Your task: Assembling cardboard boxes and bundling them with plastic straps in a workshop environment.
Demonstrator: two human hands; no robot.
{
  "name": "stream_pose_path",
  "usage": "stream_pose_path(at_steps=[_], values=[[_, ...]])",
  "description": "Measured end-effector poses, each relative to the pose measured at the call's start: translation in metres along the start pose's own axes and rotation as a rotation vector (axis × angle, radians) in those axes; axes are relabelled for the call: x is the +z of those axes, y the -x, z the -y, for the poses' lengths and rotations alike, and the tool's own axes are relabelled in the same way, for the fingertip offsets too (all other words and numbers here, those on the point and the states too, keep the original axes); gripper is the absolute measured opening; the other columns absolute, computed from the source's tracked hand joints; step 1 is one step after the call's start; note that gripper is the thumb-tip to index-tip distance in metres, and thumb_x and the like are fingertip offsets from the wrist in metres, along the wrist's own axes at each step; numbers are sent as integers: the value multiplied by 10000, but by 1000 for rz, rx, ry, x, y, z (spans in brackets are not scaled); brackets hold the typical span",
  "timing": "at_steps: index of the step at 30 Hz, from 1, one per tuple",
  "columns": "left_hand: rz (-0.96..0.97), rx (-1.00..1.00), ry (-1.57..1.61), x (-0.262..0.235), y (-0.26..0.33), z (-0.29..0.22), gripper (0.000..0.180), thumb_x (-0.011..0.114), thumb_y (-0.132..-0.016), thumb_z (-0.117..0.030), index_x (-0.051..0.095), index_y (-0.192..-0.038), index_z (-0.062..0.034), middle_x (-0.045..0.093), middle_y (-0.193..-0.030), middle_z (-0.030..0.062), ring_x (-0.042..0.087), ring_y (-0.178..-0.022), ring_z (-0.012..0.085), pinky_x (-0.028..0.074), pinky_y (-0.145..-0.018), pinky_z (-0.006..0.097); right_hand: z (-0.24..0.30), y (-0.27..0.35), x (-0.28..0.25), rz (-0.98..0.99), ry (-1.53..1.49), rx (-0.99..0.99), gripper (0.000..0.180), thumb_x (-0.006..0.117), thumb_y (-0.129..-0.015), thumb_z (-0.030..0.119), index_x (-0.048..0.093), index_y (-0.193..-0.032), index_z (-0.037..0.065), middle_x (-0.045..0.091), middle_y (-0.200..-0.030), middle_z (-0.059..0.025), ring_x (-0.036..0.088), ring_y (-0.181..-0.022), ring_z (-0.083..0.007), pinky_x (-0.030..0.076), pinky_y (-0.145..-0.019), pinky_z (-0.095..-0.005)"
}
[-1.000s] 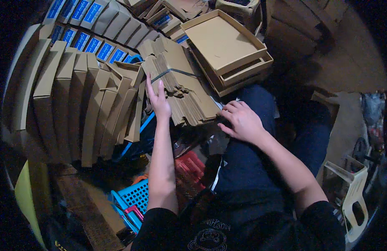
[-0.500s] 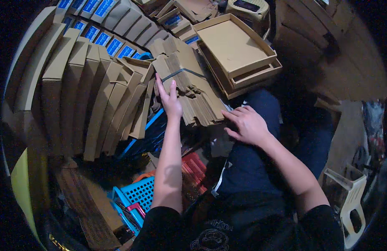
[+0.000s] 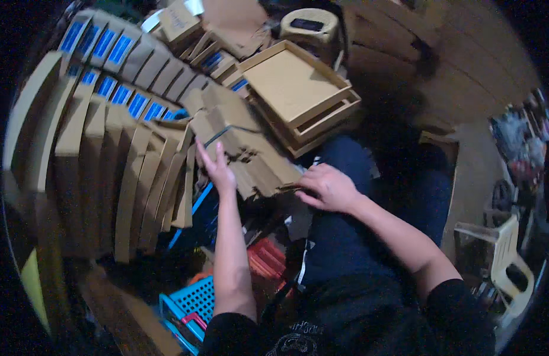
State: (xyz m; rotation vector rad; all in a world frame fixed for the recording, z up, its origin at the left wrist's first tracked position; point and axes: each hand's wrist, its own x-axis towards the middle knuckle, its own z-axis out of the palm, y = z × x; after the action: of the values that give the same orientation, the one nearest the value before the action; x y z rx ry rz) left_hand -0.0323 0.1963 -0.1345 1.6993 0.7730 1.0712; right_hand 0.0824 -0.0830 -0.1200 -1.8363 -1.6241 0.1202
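Note:
A strapped bundle of flat, folded brown cardboard blanks [image 3: 251,163] lies slanted in front of me, a dark band [image 3: 227,130] across its upper part. Against its left side rests my left hand [image 3: 220,171], open, thumb and fingers spread. My right hand [image 3: 329,188] is at the bundle's near right corner, above my thigh. Its fingers are curled, thumb below, and appear to pinch the edge of the cardboard; the fingertips are partly blurred.
Shallow cardboard trays [image 3: 292,89] are stacked beyond the bundle. A row of upright cardboard boxes [image 3: 132,184] stands at left, with blue-labelled boxes [image 3: 117,50] behind. A turquoise basket [image 3: 194,296] sits below my left forearm. A cream plastic stool [image 3: 506,255] is at right.
The whole view has shifted, so the bundle and trays appear further left and lower. My right hand's fingers have curled in at the bundle's corner. My left hand stays spread against its side.

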Motion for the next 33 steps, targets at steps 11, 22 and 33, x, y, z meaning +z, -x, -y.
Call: stream_pose_path(at_steps=[11,22,33], values=[[43,110,-217,-26,-18,31,666,558,-1090,-308,311,-1624,3,335,-1668,213,366,-1508,307,259,-1253,424,-46,81,-87,-159,-261,143,218,715,-957,268,745,-1021,62,724,-968,-94,674,-957,-312,543,-876,-439],[-20,444,-738,-22,-12,-46,580,640,-1044,-208,417,-1530,15,470,-1502,206,450,-1405,351,325,-1201,468,-69,111,-67,-145,-306,267,216,719,-929,271,735,-1012,72,716,-957,-122,690,-979,-346,554,-874,-484],[836,931,-981,151,26,-130,962,873,-797,-299,379,-1615,-186,385,-1609,189,322,-1501,445,299,-1210,572,-71,102,-88,-172,-406,326,263,725,-926,271,745,-1064,48,724,-998,-142,700,-954,-368,568,-865,-472]])
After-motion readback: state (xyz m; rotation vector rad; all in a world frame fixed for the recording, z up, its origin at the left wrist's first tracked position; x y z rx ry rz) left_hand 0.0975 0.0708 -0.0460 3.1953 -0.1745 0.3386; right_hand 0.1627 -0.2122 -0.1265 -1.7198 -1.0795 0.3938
